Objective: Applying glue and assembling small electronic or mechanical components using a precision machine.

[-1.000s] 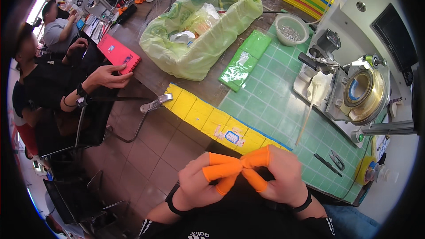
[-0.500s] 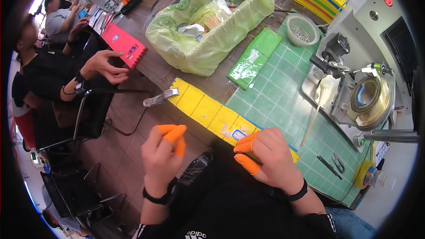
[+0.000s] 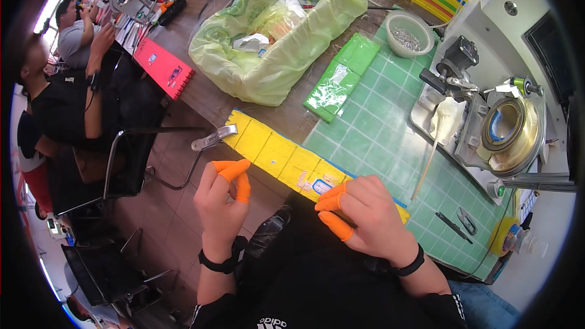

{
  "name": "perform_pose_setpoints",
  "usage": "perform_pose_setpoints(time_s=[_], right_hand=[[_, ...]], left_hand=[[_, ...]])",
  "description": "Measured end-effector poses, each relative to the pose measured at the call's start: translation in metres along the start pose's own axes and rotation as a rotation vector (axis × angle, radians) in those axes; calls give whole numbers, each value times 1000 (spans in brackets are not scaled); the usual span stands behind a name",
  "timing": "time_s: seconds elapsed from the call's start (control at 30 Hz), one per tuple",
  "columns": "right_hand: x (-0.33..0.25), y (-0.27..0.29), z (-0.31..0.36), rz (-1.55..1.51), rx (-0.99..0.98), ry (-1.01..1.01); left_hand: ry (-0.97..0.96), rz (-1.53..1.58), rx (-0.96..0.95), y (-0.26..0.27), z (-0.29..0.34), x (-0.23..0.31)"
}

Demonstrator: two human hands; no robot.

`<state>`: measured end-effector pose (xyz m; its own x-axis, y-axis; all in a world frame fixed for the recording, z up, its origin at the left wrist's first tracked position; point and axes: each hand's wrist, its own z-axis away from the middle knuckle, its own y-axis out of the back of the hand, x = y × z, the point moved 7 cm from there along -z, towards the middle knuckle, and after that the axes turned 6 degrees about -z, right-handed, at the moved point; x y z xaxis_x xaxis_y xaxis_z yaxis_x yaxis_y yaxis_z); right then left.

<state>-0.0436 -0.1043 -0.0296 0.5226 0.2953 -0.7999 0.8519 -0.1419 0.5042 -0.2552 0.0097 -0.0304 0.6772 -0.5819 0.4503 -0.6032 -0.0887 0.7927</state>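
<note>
Both hands wear orange finger cots and are raised at the near edge of the table. My left hand [image 3: 220,210] is closed in a pinch to the left of a long yellow strip [image 3: 268,153] with dark cross lines. Over the strip's right part, my right hand [image 3: 375,222] is also pinched, thumb against the index finger. Anything held in either pinch is too fine to make out. A metal clip [image 3: 214,139] grips the strip's far left end. Beyond the strip lies a green wrapped slab [image 3: 342,78].
A bin lined with a pale green bag [image 3: 274,79] stands behind. On the green gridded mat [image 3: 365,140] are a bowl of small metal bits [image 3: 409,35], a thin stick [image 3: 426,167] and snips [image 3: 467,222]. A machine with a round pot [image 3: 506,128] stands right; a co-worker [image 3: 64,103] sits left.
The whole view has shifted slightly. My hands keep their pinches in nearly the same place. The co-worker's hand has lifted away from beside the red board.
</note>
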Motion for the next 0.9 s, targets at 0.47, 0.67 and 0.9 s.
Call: perform_pose_setpoints(time_s=[0.47,0.67,0.9], right_hand=[[3,1,1,-33,18,-21],[5,2,1,-27,-4,-38],[1,2,2,-31,5,-10]], left_hand=[[14,-13,90,-2,-12,1],[-3,-120,4,-5,-17,8],[-42,-136,18,-6,-11,7]])
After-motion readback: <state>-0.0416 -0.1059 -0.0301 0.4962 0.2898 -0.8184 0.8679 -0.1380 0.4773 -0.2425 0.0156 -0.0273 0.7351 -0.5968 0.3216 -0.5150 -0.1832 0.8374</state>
